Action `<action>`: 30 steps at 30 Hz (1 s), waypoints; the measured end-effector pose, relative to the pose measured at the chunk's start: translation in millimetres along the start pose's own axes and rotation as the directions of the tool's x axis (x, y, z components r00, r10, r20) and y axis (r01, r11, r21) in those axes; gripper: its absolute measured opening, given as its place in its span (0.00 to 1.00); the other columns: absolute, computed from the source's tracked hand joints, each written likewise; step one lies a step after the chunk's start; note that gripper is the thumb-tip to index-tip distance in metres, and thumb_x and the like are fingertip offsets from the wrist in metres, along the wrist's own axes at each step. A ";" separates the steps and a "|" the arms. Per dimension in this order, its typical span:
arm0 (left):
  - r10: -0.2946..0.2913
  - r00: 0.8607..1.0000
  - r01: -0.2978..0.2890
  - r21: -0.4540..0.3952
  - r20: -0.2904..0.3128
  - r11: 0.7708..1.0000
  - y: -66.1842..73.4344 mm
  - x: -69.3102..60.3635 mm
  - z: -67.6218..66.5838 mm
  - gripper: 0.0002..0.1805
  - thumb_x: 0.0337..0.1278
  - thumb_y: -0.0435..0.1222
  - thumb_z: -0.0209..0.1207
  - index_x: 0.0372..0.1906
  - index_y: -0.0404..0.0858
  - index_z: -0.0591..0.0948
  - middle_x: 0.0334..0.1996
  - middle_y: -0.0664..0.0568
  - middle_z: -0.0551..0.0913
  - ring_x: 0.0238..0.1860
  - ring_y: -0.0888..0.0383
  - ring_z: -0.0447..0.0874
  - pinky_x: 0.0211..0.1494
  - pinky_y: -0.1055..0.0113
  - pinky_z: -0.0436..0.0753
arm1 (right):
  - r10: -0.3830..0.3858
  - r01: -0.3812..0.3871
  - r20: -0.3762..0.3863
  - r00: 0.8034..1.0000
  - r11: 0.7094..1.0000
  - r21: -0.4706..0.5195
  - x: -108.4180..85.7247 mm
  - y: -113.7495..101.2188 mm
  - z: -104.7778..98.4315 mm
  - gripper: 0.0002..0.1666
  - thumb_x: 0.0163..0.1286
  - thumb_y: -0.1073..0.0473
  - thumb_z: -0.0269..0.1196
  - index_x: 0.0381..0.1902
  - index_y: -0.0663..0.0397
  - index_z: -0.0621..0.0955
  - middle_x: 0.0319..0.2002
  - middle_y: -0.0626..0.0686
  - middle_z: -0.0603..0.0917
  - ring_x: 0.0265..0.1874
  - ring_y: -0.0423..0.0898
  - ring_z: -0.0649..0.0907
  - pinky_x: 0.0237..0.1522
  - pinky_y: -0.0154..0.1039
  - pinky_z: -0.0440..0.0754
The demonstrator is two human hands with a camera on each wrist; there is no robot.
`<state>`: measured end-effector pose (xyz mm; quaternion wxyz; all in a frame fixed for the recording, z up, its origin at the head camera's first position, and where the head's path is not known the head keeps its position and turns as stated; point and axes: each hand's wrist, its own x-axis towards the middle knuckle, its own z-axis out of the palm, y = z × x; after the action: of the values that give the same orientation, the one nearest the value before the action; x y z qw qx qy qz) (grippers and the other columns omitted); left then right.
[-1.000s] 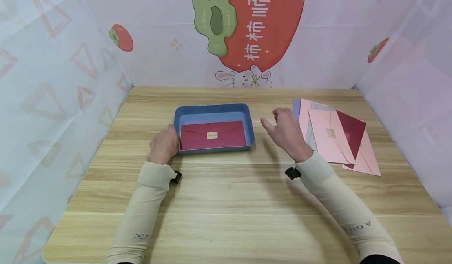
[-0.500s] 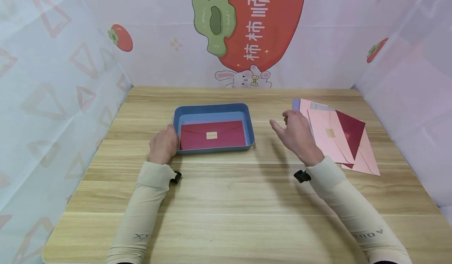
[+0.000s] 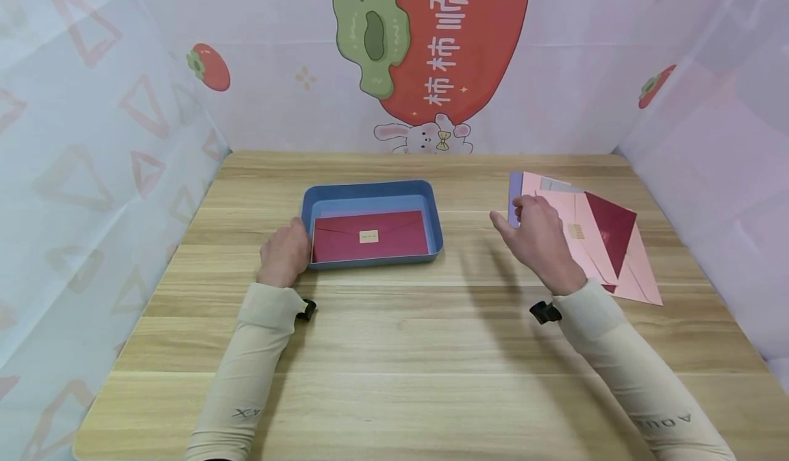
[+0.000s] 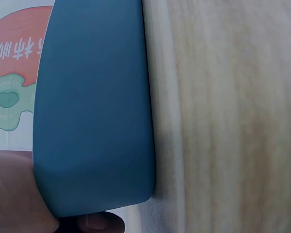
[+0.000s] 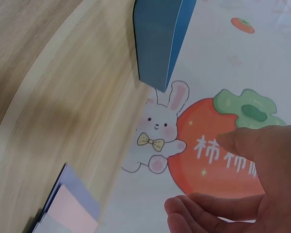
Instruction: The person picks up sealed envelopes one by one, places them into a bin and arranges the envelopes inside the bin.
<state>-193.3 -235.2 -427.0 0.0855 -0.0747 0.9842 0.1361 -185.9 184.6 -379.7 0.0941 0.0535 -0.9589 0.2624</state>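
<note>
A blue tray (image 3: 372,191) stands on the table, holding a dark red envelope (image 3: 394,235) with a cream seal; a paler lilac piece shows behind it. My left hand (image 3: 285,252) grips the tray's left side near the front corner. In the left wrist view the thumb lies at the tray's rim and a fingertip shows below the wall. My right hand (image 3: 545,242) hovers at the left edge of a pile of envelopes, thumb and fingers apart and holding nothing. Topmost in that pile is a pink envelope (image 3: 585,228) with a gold seal, partly hidden by the hand.
Under the pink one are a dark red envelope (image 3: 616,225), a further pink one (image 3: 642,276), grey paper and a lilac edge (image 3: 515,190). The wooden table (image 3: 394,379) ends at a printed cloth backdrop (image 3: 277,98).
My right hand has moved rightward from between the tray and the pile to over the pile's left edge. My left hand and the tray have stayed in place.
</note>
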 end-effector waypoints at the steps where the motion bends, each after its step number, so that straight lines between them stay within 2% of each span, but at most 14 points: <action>1: 0.001 1.000 -0.001 0.001 0.000 1.000 0.1 -0.2 -0.1 0.16 0.80 0.32 0.36 0.57 0.26 0.69 0.51 0.24 0.82 0.54 0.28 0.85 0.53 0.35 0.83 | 0.002 -0.002 0.001 1.000 1.000 0.000 -0.7 1.7 -1.0 0.32 0.77 0.48 0.64 0.56 0.77 0.78 0.46 0.70 0.81 0.42 0.61 0.79 0.48 0.59 0.79; 10: -0.003 1.000 0.003 -0.003 -0.004 1.000 0.1 -0.9 -1.5 0.15 0.80 0.32 0.37 0.56 0.27 0.69 0.51 0.25 0.82 0.53 0.29 0.84 0.53 0.35 0.83 | 0.056 -0.055 0.018 0.998 0.998 -0.029 -8.6 14.7 -12.1 0.36 0.77 0.47 0.63 0.62 0.78 0.77 0.53 0.73 0.81 0.49 0.66 0.81 0.54 0.64 0.79; 17: -0.003 1.000 0.003 -0.003 0.001 1.000 0.5 -0.2 -1.4 0.16 0.80 0.33 0.36 0.57 0.27 0.69 0.51 0.25 0.82 0.54 0.28 0.84 0.54 0.35 0.82 | 0.060 -0.060 0.007 0.998 0.997 -0.053 -15.2 26.9 -18.5 0.36 0.76 0.47 0.65 0.61 0.79 0.77 0.48 0.72 0.81 0.46 0.65 0.80 0.50 0.62 0.79; 24: 0.000 1.000 0.000 0.000 0.002 1.000 0.5 -0.5 -1.2 0.17 0.80 0.33 0.36 0.59 0.26 0.68 0.51 0.25 0.82 0.54 0.28 0.84 0.53 0.35 0.82 | 0.064 -0.064 -0.004 0.998 0.995 -0.077 -21.2 41.4 -24.8 0.35 0.76 0.48 0.64 0.60 0.80 0.78 0.48 0.74 0.82 0.50 0.68 0.80 0.51 0.67 0.77; 30: -0.003 1.000 0.003 -0.002 0.006 1.000 0.2 -0.7 -1.3 0.16 0.80 0.33 0.37 0.59 0.26 0.68 0.51 0.25 0.82 0.53 0.29 0.84 0.53 0.35 0.82 | 0.083 -0.084 -0.016 0.996 0.992 -0.096 -25.0 51.9 -27.9 0.36 0.76 0.47 0.64 0.59 0.80 0.77 0.49 0.75 0.82 0.49 0.70 0.81 0.51 0.68 0.78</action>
<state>-192.8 -235.3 -425.6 0.0883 -0.0760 0.9837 0.1373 -165.2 244.7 -387.0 0.0914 0.0071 -0.9713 0.2197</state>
